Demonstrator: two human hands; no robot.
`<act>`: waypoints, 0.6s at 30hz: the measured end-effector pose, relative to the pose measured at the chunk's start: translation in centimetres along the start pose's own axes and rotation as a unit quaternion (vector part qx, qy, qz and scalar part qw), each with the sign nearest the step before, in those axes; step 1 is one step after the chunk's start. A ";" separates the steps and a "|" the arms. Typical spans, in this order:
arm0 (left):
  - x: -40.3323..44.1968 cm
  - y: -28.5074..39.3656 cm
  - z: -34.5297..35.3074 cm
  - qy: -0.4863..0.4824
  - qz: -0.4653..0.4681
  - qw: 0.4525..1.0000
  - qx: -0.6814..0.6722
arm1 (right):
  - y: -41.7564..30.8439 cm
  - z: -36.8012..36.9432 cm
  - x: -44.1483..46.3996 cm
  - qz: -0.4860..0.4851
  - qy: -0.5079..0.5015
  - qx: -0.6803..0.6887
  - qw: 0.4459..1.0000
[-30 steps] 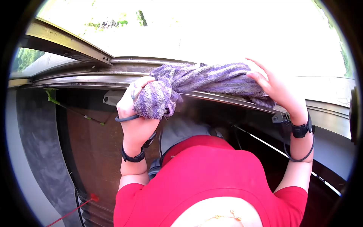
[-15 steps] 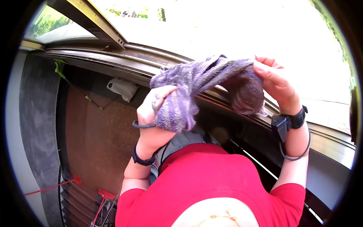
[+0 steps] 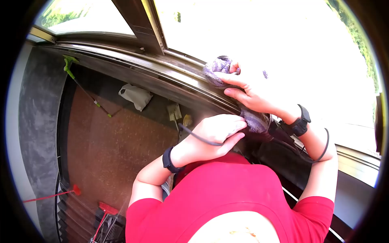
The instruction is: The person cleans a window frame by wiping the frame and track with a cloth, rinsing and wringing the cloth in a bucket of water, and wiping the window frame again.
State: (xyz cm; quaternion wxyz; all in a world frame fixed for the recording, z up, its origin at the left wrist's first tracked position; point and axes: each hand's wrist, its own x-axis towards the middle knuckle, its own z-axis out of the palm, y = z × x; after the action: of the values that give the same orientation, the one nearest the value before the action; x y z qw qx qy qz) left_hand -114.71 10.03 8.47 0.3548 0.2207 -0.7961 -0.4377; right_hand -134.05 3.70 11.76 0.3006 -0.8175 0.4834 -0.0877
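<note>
A purple-and-grey cloth is bunched over the metal window track. My right hand grips its upper end, the thumb and fingers closed around the folds. Below, my left hand is closed on the lower end of the same cloth, close to my body. Part of the cloth between the two hands is hidden behind my right hand. A dark loop hangs around my left hand, and both wrists wear black bands.
A window frame post stands at the upper left of the track. Below on the floor lie a white bag, a green-headed mop and a dustpan. Red-headed brooms are at the lower left.
The cloth, earlier stretched between both hands, is now bunched up at the track. My right hand has moved left, and my left hand has moved right and inward.
</note>
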 end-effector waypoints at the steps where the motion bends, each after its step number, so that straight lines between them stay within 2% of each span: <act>1: -0.6 -0.3 -0.6 0.071 0.026 0.997 0.011 | -0.8 -0.1 1.1 0.018 -0.006 -0.020 1.000; 3: -1.6 -0.7 -2.3 0.124 -0.011 0.992 0.017 | -0.6 0.6 2.9 0.035 -0.015 -0.042 0.998; 4: -2.4 -1.3 -3.0 0.135 -0.031 0.990 0.028 | 0.1 1.8 4.0 -0.034 0.068 0.025 0.997; 6: -4.0 -2.6 -3.5 0.159 -0.064 0.984 0.038 | 0.7 2.2 5.6 -0.064 0.100 0.157 0.980; 7: -4.6 -3.0 -3.8 0.164 -0.073 0.982 0.052 | -0.2 2.0 6.7 -0.064 0.098 0.156 0.981; 9: -5.4 -3.4 -4.2 0.175 -0.087 0.979 0.064 | -1.9 2.0 9.1 -0.158 0.095 0.021 0.983; 13: -6.4 -3.7 -5.3 0.177 -0.088 0.975 0.099 | -3.4 3.0 12.0 -0.161 0.114 -0.063 0.978; 18: -6.6 -4.1 -5.3 0.210 -0.082 0.967 0.117 | -4.2 2.5 12.3 -0.126 0.093 -0.079 0.984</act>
State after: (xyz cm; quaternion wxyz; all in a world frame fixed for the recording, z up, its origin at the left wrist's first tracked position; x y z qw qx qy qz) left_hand -106.26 9.41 4.42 0.4488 0.4117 -0.7287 -0.3131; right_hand -123.47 -4.17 10.35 0.1753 -0.8812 0.4078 -0.1624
